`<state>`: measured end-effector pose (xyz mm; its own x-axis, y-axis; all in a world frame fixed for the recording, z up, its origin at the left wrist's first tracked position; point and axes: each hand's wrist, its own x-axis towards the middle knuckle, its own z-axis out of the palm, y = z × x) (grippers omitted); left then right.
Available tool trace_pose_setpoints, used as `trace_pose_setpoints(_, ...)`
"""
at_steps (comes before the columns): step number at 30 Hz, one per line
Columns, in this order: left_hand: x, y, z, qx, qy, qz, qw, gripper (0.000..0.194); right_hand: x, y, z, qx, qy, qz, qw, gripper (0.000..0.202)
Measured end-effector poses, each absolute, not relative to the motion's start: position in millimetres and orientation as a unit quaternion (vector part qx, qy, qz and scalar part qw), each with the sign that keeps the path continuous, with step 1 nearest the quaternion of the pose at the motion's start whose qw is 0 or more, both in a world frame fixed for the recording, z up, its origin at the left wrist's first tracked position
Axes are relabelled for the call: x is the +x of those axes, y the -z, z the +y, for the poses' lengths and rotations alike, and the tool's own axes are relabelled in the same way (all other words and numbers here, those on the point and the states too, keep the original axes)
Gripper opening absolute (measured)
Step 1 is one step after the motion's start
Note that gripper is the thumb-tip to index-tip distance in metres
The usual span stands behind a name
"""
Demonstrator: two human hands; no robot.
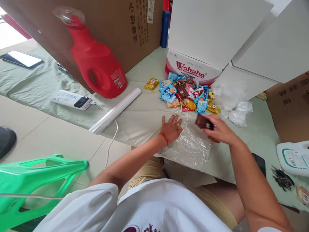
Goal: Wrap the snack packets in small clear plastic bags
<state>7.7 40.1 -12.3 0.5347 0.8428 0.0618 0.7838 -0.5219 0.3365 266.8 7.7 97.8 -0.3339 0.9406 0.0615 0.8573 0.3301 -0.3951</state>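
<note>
My left hand (172,127) lies flat with fingers spread on the left edge of a clear plastic sheet (193,141). Above the right part of that sheet, my right hand (219,129) grips a dark brown wrapped snack (203,122); motion blurs it a little. Just beyond both hands is a heap of small packaged snacks (183,93) in blue, yellow, red and brown wrappers. A yellow snack packet (151,83) rests apart at the heap's left. Crumpled clear plastic bundles (238,109) sit to the right of the heap.
A Wahaha carton (193,69) and white boxes (205,29) stand behind the heap. Leftward are a white roll (116,109), a power bank (72,99) with a cable, and a red jug (96,64). Keys (282,178) and a white bottle (294,158) lie at right. A green stool (36,183) is on the floor.
</note>
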Motion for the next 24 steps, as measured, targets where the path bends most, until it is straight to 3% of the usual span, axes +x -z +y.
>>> trace_pose_setpoints(5, -17, 11, 36, 0.866, -0.124, 0.469, 0.122, 0.055, 210, -43, 0, -0.556, -0.153, -0.817, 0.015, 0.048)
trace_pose_setpoints(8, -32, 12, 38, 0.869, -0.116, 0.467, 0.113, 0.054, 210, -24, -5, -0.576, -0.136, -0.804, 0.047, 0.063)
trace_pose_setpoints(13, -39, 17, 38, 0.872, -0.110, 0.464, 0.108, 0.057, 209, -22, -14, -0.603, -0.132, -0.783, 0.074, 0.050)
trace_pose_setpoints(20, -37, 17, 38, 0.872, -0.106, 0.465, 0.107, 0.057, 205, -23, -19, -0.631, -0.106, -0.767, 0.043, 0.056)
trace_pose_setpoints(24, -37, 14, 37, 0.870, -0.096, 0.471, 0.110, 0.057, 206, -31, -19, -0.610, -0.092, -0.784, 0.066, 0.058)
